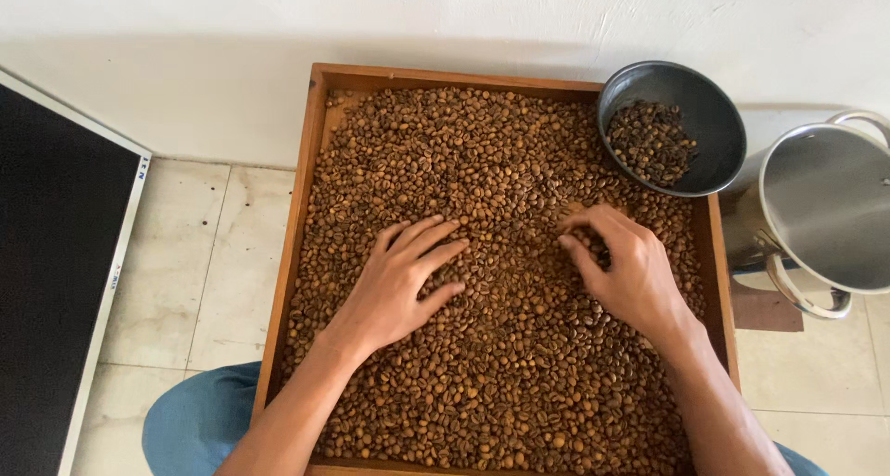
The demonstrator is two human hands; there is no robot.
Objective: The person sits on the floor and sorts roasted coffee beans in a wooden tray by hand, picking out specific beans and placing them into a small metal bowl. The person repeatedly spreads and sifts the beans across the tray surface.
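A wooden tray [303, 198] lies on my lap, filled with a layer of brown coffee beans [482, 152]. My left hand [399, 281] rests flat on the beans at the tray's middle, fingers spread and pointing up-right. My right hand [626, 267] lies on the beans to the right, fingers curled down into them; whether it pinches any beans is hidden. A dark grey bowl [714, 114] sits on the tray's far right corner with a small heap of darker beans inside.
A steel pot [825, 207] with handles stands right of the tray on a tiled floor [185, 272]. A flat dark screen panel [56, 272] leans at the left. A white wall [445, 22] runs behind the tray. My blue-trousered knee [195, 420] shows below left.
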